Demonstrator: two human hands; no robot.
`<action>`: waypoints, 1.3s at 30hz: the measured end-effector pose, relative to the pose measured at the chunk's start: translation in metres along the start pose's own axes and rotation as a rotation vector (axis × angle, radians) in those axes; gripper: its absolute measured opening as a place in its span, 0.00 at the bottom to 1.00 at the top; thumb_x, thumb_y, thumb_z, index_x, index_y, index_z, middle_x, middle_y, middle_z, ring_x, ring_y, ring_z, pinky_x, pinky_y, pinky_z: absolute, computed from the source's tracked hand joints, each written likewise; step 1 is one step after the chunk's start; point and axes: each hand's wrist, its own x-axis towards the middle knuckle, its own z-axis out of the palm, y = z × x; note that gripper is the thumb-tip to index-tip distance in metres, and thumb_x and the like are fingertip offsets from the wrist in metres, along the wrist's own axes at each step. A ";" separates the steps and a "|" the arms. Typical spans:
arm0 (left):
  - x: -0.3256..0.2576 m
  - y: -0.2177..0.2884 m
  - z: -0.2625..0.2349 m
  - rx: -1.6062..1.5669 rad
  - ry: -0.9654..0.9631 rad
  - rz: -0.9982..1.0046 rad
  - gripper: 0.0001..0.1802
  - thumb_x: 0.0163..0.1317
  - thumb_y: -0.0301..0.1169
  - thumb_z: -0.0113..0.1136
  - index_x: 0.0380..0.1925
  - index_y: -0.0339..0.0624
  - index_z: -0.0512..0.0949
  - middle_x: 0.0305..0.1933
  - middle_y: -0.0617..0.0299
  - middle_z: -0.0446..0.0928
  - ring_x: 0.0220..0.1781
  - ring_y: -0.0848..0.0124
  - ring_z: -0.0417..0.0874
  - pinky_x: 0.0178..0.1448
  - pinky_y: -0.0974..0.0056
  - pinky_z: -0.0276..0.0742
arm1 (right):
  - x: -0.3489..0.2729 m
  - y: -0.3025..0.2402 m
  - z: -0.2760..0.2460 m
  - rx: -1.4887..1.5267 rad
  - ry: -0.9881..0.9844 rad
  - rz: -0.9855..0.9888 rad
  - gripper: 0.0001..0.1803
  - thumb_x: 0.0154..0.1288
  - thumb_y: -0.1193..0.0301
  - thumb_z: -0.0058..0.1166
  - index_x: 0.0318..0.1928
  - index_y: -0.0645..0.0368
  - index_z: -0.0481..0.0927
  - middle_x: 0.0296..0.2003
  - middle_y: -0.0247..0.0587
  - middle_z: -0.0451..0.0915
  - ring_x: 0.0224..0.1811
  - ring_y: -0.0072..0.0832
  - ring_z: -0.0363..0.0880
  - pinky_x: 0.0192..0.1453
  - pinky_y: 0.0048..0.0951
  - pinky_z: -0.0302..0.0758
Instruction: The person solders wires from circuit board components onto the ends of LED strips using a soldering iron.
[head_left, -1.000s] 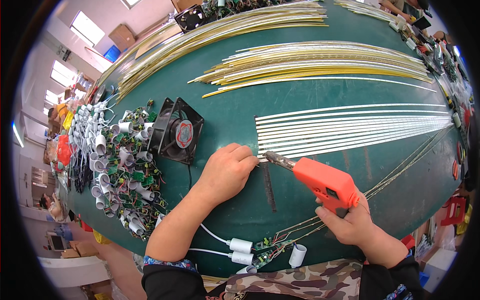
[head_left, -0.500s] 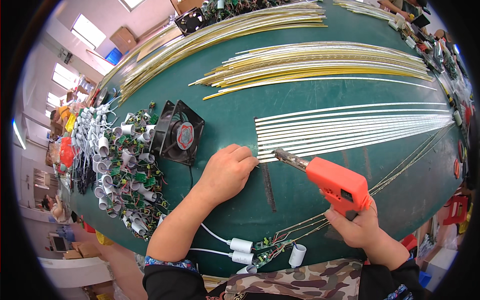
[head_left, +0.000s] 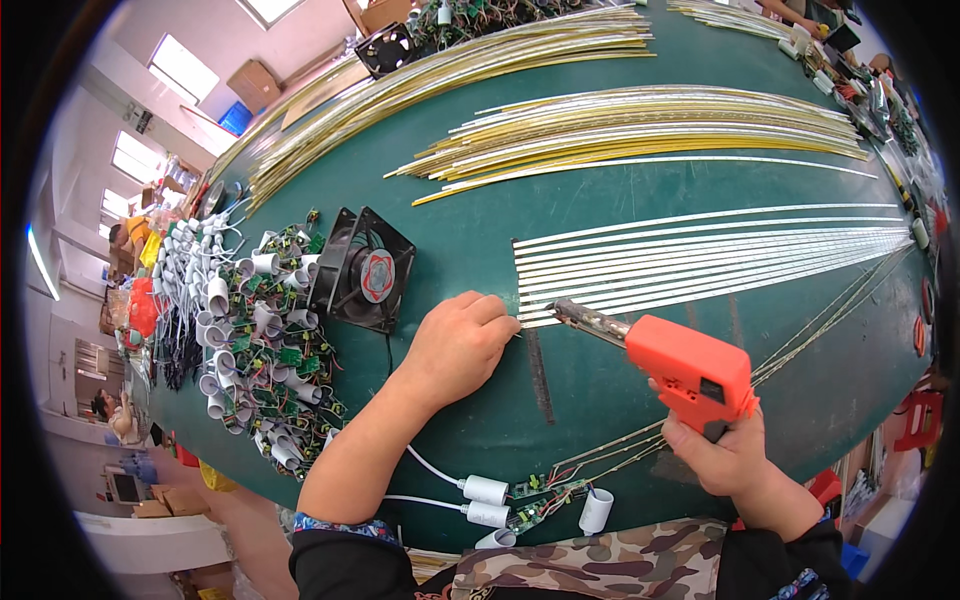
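My right hand [head_left: 728,456] grips an orange pistol-shaped soldering gun [head_left: 685,367]. Its metal tip [head_left: 562,311] points left at the near ends of a row of white strips [head_left: 700,262] laid side by side on the green table [head_left: 480,220]. My left hand [head_left: 460,338] rests curled on the table just left of the tip, fingertips pinching at the end of the nearest strip. A black square cooling fan [head_left: 364,272] stands tilted to the left of that hand.
A heap of white end caps with small green circuit boards [head_left: 250,340] lies at the left. Bundles of yellow strips [head_left: 640,125] cross the far table. White caps wired to a board [head_left: 520,497] lie at the near edge. Another person [head_left: 110,412] sits at far left.
My right hand has shifted the soldering gun slightly rightward and down, the tip staying at the strip ends. My left hand has stayed in place.
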 end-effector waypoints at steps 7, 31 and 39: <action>-0.002 0.002 -0.002 -0.054 0.040 -0.023 0.10 0.52 0.22 0.66 0.37 0.43 0.83 0.36 0.61 0.79 0.40 0.59 0.82 0.42 0.56 0.79 | 0.003 0.001 -0.005 0.215 -0.055 0.019 0.31 0.62 0.82 0.57 0.67 0.67 0.66 0.54 0.50 0.80 0.33 0.19 0.79 0.35 0.23 0.77; -0.002 -0.001 0.006 0.057 0.058 0.027 0.09 0.50 0.24 0.64 0.33 0.46 0.84 0.35 0.65 0.81 0.41 0.63 0.84 0.47 0.57 0.77 | 0.017 0.008 0.019 -0.161 -0.050 -0.043 0.31 0.59 0.73 0.67 0.62 0.66 0.72 0.31 0.37 0.81 0.28 0.26 0.79 0.35 0.28 0.76; 0.000 -0.001 0.004 0.063 0.041 0.023 0.09 0.50 0.24 0.63 0.33 0.46 0.84 0.34 0.65 0.82 0.41 0.63 0.85 0.47 0.57 0.78 | 0.020 0.008 0.019 -0.181 -0.076 -0.090 0.32 0.60 0.73 0.67 0.63 0.67 0.70 0.30 0.37 0.81 0.27 0.28 0.79 0.35 0.29 0.76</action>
